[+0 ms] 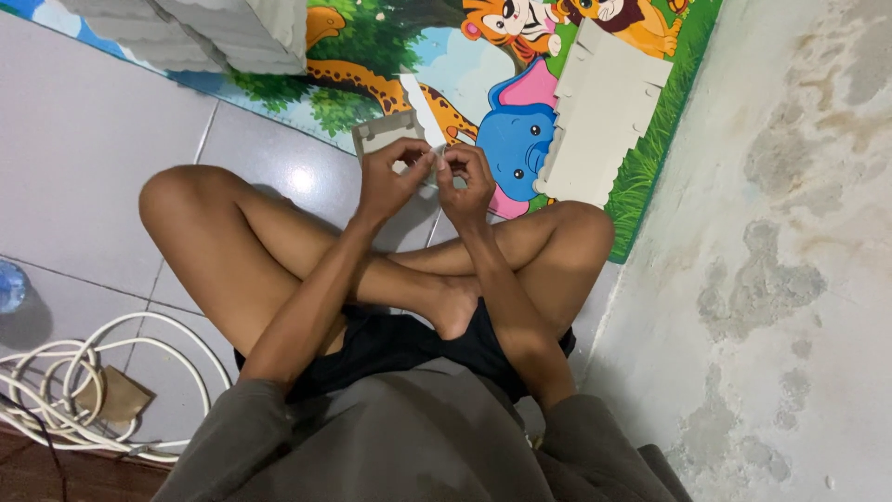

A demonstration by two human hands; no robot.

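Note:
I sit cross-legged on the tiled floor. My left hand (392,177) and my right hand (466,178) meet in front of my knees, fingertips pinched together on a small pale piece (437,160) held between them. Just behind my left hand lies a grey-white flat cardboard piece (383,132) on the floor. What exactly the fingers pinch is too small to tell.
A colourful animal play mat (520,112) lies ahead, with a notched white cardboard sheet (604,112) on it and a stack of white pieces (223,33) at top left. Coiled white cable (84,381) and a clear bottle (9,284) sit at left. A stained wall (790,232) runs along the right.

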